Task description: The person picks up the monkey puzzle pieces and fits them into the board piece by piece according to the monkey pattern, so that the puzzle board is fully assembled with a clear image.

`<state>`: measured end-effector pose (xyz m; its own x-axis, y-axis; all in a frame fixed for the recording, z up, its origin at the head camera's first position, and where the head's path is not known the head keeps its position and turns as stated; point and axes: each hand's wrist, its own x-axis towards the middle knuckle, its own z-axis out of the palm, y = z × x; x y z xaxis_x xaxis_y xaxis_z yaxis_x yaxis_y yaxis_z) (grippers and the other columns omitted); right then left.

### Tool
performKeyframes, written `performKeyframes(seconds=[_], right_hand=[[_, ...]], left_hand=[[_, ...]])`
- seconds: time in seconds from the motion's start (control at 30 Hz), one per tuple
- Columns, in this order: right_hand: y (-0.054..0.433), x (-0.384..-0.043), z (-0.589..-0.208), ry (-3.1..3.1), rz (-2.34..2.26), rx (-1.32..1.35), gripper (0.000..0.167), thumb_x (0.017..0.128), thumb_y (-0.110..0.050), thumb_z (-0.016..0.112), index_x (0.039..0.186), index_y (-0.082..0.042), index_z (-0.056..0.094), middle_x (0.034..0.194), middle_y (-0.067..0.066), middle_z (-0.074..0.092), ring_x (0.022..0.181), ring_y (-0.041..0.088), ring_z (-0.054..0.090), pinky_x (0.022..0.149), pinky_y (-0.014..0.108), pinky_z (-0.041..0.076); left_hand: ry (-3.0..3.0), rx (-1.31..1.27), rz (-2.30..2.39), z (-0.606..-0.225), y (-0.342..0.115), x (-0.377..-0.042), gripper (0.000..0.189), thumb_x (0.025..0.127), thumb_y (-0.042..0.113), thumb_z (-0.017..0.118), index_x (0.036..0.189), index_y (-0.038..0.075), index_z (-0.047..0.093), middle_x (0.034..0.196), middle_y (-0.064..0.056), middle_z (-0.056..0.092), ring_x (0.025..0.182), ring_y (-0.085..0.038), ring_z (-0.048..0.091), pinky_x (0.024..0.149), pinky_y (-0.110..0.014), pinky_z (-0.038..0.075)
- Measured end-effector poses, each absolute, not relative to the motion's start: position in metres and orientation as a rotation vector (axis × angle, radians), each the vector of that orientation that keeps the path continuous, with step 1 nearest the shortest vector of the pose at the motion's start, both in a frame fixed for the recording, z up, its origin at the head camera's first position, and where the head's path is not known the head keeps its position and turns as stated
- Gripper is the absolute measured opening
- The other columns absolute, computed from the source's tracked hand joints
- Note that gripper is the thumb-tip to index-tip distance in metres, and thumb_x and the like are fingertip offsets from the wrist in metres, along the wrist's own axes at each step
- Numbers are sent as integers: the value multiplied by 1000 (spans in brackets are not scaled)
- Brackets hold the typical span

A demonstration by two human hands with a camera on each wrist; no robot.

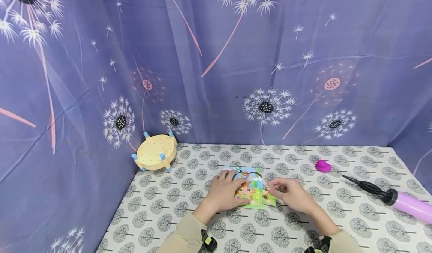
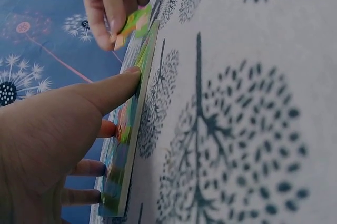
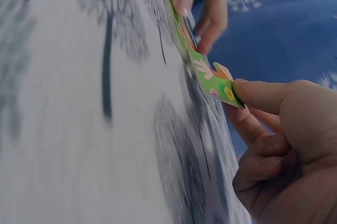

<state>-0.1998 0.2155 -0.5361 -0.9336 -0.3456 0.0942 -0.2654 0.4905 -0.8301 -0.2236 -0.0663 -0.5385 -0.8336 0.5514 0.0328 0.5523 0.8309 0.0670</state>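
A flat, colourful picture puzzle (image 1: pixel 257 185) with a cartoon monkey lies on the table. My left hand (image 1: pixel 222 192) rests on its left part, fingers spread. In the left wrist view, the thumb (image 2: pixel 118 88) lies against the puzzle's near edge. My right hand (image 1: pixel 294 195) pinches a small green puzzle piece (image 3: pixel 215 83) between thumb and fingers. That piece shows a pale hand shape and small flowers. It is held tilted at the puzzle's right edge; whether the two touch I cannot tell. The left hand hides part of the picture.
A yellow stool-like toy (image 1: pixel 155 152) with blue-tipped legs stands at the table's back left corner. A small magenta object (image 1: pixel 323 166) lies at the back right. Near the right edge is a pink and black hand pump (image 1: pixel 391 197). Purple dandelion curtains (image 1: pixel 216 95) border the patterned tablecloth (image 1: pixel 158 215).
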Motion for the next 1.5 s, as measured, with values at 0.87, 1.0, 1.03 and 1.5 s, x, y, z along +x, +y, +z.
performKeyframes(seconds=[0.87,1.0,1.03,1.5], right_hand=[[164,-211,-542,2689,-1310,-570,8,94,-13,76,102,-11,77,80,-7,60,68,8,54,61,23,49],[165,-210,-543,2724,-1279,-549,11,93,-15,78,104,-11,79,80,-7,58,68,8,53,61,24,49],[165,-210,-543,2732,-1273,-547,12,93,-15,78,104,-11,79,81,-7,58,69,8,53,62,24,49],[163,-209,-546,2734,-1302,-484,14,89,-15,82,101,-13,78,80,-7,60,70,8,55,63,23,51]], left_hand=[[-3018,-890,-106,-537,-68,-224,79,88,83,53,152,35,53,156,-4,43,141,-31,40,107,-60,44],[-3011,-896,-114,-538,-67,-225,78,89,82,53,152,35,53,157,-5,43,142,-32,40,106,-60,45],[-3011,-895,-116,-538,-67,-225,78,89,81,54,152,35,53,157,-5,43,142,-32,40,106,-60,45],[-2996,-867,-136,-537,-64,-223,78,88,81,57,149,33,57,153,-5,48,139,-32,44,105,-61,46]])
